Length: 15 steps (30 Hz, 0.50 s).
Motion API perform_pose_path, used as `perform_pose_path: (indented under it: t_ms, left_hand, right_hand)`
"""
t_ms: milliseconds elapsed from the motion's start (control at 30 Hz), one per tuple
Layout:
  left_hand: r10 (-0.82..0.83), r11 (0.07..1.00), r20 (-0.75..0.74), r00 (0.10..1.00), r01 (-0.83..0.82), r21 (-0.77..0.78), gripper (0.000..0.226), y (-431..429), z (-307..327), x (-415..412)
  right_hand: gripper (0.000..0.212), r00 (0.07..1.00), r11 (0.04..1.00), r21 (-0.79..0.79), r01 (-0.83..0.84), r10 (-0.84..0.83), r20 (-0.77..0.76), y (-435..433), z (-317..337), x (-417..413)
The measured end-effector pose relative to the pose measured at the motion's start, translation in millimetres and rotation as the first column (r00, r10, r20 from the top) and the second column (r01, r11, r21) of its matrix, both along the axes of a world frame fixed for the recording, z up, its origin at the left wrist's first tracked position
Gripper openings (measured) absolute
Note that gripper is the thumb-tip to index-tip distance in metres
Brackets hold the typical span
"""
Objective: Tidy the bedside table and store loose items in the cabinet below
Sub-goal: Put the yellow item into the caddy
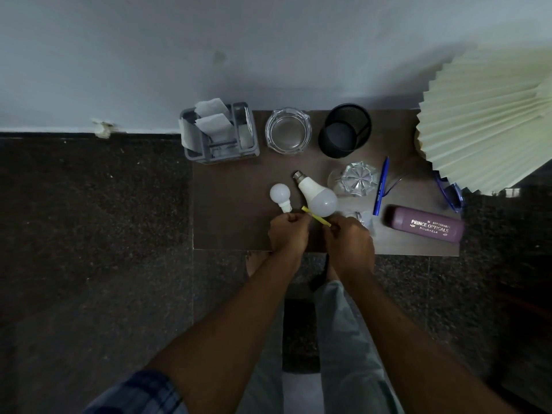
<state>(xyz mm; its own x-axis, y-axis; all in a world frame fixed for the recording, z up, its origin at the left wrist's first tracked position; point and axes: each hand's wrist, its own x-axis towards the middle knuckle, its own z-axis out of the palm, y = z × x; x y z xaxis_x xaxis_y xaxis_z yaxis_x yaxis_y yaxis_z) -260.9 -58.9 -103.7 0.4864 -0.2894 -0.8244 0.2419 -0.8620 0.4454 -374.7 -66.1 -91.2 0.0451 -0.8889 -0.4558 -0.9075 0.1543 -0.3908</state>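
Brown bedside table (227, 222) against wall, cluttered, pleated lampshade (490, 121) at right.

Purple spectacle case (425, 224) near front right edge; 2 white bulbs, larger (319, 195) beside smaller (280, 195), mid-table; left hand (288, 234) and right hand (349, 240) each pinched closed on opposite ends of yellow strip (316, 217) above front edge.

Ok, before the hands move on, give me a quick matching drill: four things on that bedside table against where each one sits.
Things:
1. grey organiser
2. mesh pen cup
3. spectacle case
4. yellow strip

Places:
A. front right
B. back left corner
C. between both hands
D. back row, right of the glass ashtray

Pairs: 1-B, 2-D, 3-A, 4-C
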Motion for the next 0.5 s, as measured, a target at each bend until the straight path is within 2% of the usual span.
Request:
perform_pose_path:
  t_ms: [300,500]
  left_hand:
    - [0.007,1.0,-0.002,1.0,-0.007,0.02,0.013,1.1,-4.2,-2.7]
    - [0.035,0.998,-0.036,0.999,-0.033,0.052,0.019,2.4,-8.7,1.2]
  right_hand:
    - [0.013,0.992,0.993,-0.047,-0.112,0.109,-0.058,2.2,-1.5,-0.2]
    - [0.016,0.984,0.985,-0.003,-0.175,0.175,-0.029,3.3,3.0,-4.4]
